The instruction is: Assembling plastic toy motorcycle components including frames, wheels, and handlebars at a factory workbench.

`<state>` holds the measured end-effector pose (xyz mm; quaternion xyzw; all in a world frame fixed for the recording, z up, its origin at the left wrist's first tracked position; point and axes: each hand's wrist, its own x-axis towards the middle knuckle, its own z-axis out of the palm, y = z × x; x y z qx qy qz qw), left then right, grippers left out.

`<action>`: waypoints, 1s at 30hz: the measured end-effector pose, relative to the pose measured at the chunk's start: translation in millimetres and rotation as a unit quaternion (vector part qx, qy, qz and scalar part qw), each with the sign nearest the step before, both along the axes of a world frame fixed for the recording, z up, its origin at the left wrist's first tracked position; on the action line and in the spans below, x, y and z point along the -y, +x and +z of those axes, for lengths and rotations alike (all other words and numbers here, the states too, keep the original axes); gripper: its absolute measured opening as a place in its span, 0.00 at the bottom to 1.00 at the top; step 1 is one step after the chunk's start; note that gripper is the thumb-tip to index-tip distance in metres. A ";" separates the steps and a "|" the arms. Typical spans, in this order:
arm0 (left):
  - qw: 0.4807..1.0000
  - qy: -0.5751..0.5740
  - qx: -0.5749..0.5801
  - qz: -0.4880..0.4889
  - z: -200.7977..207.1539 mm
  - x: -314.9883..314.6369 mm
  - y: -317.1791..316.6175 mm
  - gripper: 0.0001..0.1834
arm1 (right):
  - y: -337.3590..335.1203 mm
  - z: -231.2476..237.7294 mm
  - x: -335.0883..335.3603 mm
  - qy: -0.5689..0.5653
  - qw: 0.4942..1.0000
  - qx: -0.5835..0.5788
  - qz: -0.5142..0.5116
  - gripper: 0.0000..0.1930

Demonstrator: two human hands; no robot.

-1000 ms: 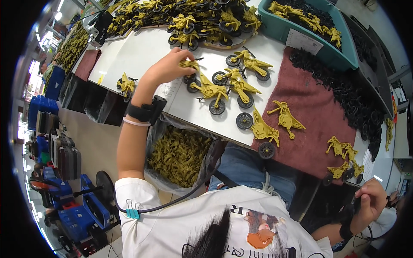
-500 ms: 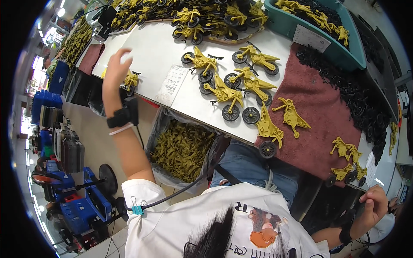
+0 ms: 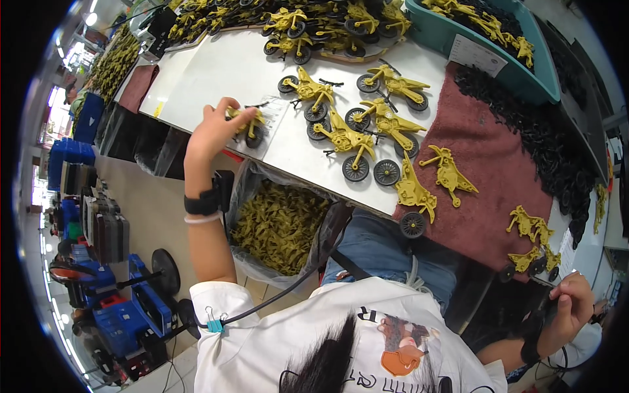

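Note:
On the left of the white table, my left hand (image 3: 213, 131) is closed around a yellow toy motorcycle (image 3: 254, 124); its black wheel and handlebar stick out past my fingers, and the rest is covered. Far to the lower right, my right hand (image 3: 571, 302) has its fingers curled in, and what they may hold is hidden. Just beyond that hand, at the cloth's corner, are several yellow motorcycle bodies (image 3: 524, 223) and black wheels (image 3: 507, 273). In the middle, several toy motorcycles (image 3: 350, 139) with black wheels lie grouped on the table.
A maroon cloth (image 3: 485, 183) carries loose yellow bodies (image 3: 449, 171) and a long pile of black parts (image 3: 504, 108). Behind it stands a teal bin (image 3: 485, 65). More motorcycles (image 3: 314, 33) are heaped at the back. A lined bin of yellow parts (image 3: 282, 223) stands below the table edge.
My left hand has moved right and nearer along the table, and the toy motorcycle has shifted right with it. My fingers are more closed over the toy. The right hand has barely moved.

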<state>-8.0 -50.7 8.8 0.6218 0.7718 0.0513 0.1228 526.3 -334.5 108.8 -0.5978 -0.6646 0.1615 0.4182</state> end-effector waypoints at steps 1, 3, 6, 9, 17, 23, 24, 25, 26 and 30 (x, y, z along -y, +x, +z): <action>0.999 -0.020 -0.013 -0.031 0.5 4.6 13.0 0.38 | -2.3 -1.8 1.9 0.015 1.000 -0.004 -0.024 0.10; 0.999 0.014 -0.025 -0.044 -2.1 11.5 44.0 0.35 | -6.9 -5.0 4.1 0.028 0.998 -0.007 -0.051 0.11; 0.998 0.034 -0.020 -0.057 -0.1 12.2 66.9 0.33 | -7.4 -3.8 1.2 0.031 0.998 -0.026 -0.050 0.11; 0.980 0.090 -0.087 -0.152 -8.0 5.9 71.1 0.29 | -4.3 -1.2 -0.5 0.017 0.999 -0.007 -0.031 0.11; 0.963 0.136 0.022 -0.232 5.1 3.1 80.6 0.27 | -2.9 -6.3 1.8 0.003 0.999 -0.042 -0.031 0.10; 0.933 0.096 -0.024 -0.346 -21.7 -2.8 81.9 0.29 | -15.1 -8.2 -11.5 -0.028 0.998 -0.059 -0.013 0.07; 0.933 0.091 0.001 -0.349 -20.0 -6.9 82.6 0.29 | -16.2 -8.6 -14.4 -0.027 0.998 -0.063 -0.009 0.06; 0.932 0.083 0.027 -0.352 -19.3 -9.0 83.7 0.29 | -17.3 -8.0 -15.8 -0.025 0.998 -0.063 -0.012 0.06; 0.930 0.070 0.095 -0.347 -13.7 -12.2 86.5 0.29 | -18.2 -7.4 -17.2 -0.028 0.998 -0.058 -0.007 0.06; 0.872 0.094 0.010 -0.481 -4.9 -34.5 90.2 0.28 | -24.1 -5.8 -20.9 -0.028 0.998 -0.056 0.006 0.05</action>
